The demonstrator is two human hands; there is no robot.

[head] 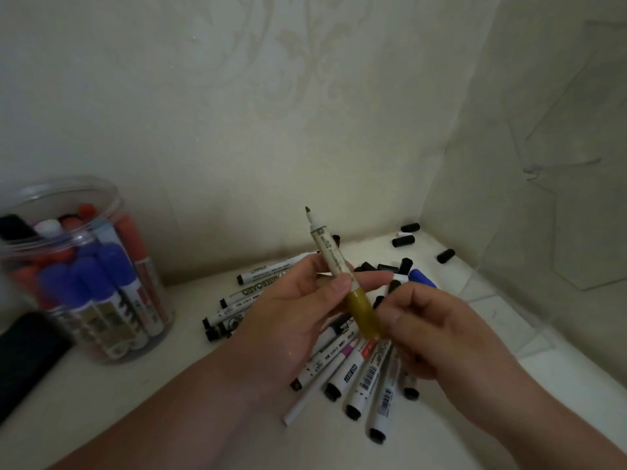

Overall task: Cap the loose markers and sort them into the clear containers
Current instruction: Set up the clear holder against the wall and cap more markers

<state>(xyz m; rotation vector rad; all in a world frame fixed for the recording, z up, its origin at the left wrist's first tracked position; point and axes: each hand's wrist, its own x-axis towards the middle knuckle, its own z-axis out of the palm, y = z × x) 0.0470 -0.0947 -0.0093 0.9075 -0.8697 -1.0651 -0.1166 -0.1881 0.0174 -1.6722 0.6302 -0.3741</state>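
Observation:
My left hand (298,300) holds an uncapped marker (330,256) upright, its bare tip pointing up and a yellow cap (363,312) on its lower end. My right hand (437,330) pinches that yellow cap from the right. Beneath both hands lies a pile of loose markers (356,371) on the white surface. Loose black caps (403,240) are scattered behind the pile, towards the corner. A clear container (81,266) at the left holds several capped red and blue markers standing upright.
A dark flat object (23,354) lies at the far left edge in front of the clear container. Walls close the surface at the back and right. A blue cap (422,278) lies just behind my right hand.

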